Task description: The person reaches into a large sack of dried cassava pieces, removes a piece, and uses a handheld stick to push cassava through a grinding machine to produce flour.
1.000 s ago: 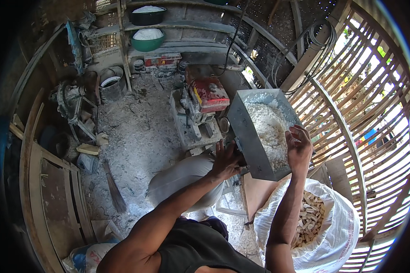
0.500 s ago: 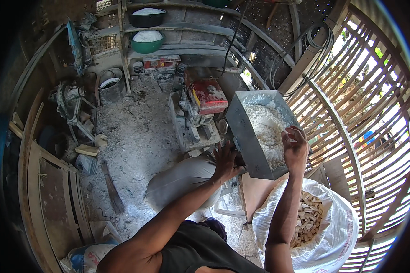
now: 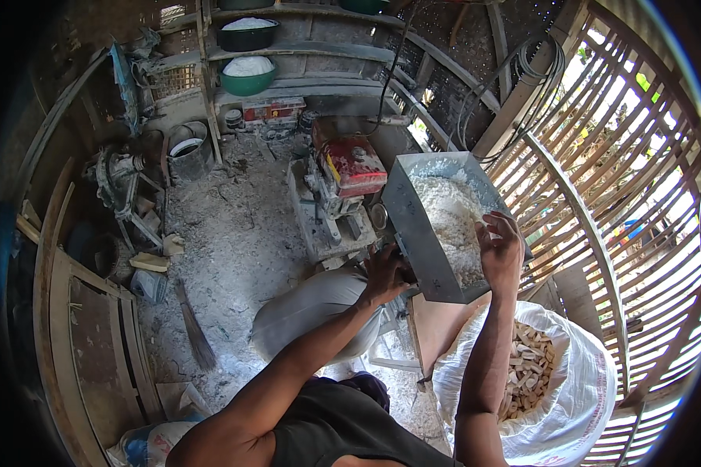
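A grey sheet-metal hopper (image 3: 432, 241) stands right of centre, holding white, crumbly meal (image 3: 450, 218). Over its near right side is my right hand (image 3: 500, 245), fingers loosely bent and apart above the meal; nothing shows in them. My left hand (image 3: 385, 274) is by the hopper's lower left side, fingers spread against a dark part beneath it that I cannot make out. Just beyond that hand is an engine with a red top (image 3: 354, 166). A white woven sack (image 3: 580, 373) of pale, dried chunks (image 3: 531, 366) stands open beside my right forearm.
A pale rounded cover (image 3: 308, 315) lies below my left hand. On the powdery floor are a broom (image 3: 192, 327) and a metal bucket (image 3: 188, 156). Green basin (image 3: 248, 83) and black basin (image 3: 247, 40) of white powder sit on the back shelves. A slatted wall (image 3: 600, 179) closes the right side.
My right hand has shifted slightly up, its fingers less pinched over the meal. My left hand's fingers have drawn slightly closer together. The whole view has moved a little.
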`<state>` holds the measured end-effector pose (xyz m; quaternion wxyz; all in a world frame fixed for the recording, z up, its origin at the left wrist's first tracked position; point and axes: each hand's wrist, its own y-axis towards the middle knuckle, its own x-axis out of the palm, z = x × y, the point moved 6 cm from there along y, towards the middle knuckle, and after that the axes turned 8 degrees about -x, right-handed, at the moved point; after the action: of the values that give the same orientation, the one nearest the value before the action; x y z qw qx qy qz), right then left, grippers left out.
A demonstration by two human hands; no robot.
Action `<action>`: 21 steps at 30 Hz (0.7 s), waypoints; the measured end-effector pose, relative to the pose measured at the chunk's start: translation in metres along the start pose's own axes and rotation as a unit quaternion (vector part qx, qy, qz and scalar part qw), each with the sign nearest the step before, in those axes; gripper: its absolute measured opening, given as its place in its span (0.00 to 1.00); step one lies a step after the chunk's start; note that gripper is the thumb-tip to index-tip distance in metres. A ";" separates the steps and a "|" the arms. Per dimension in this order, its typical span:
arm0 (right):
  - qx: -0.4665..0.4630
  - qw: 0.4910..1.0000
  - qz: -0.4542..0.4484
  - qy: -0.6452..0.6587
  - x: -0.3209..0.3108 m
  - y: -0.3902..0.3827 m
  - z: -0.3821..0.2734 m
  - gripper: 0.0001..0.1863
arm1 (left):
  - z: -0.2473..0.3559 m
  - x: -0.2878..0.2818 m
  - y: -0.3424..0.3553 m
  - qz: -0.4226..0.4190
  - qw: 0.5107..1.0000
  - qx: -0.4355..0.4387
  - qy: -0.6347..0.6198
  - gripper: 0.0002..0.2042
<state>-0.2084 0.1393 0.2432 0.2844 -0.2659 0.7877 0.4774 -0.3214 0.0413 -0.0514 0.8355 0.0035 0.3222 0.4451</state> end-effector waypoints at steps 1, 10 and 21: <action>0.000 1.000 0.002 0.001 0.000 -0.001 0.001 0.14 | 0.001 0.000 -0.001 0.004 1.000 -0.007 -0.003 0.24; -0.010 1.000 -0.011 0.009 0.006 0.007 -0.017 0.13 | -0.045 0.057 0.026 0.033 0.942 -0.097 -0.320 0.26; 0.015 1.000 -0.016 -0.007 0.003 0.002 -0.006 0.15 | -0.011 0.025 0.020 -0.009 0.990 -0.135 0.032 0.38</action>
<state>-0.2128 0.1339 0.2445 0.3015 -0.2703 0.7885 0.4629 -0.3327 0.0690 -0.0675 0.8215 -0.1266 0.2854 0.4770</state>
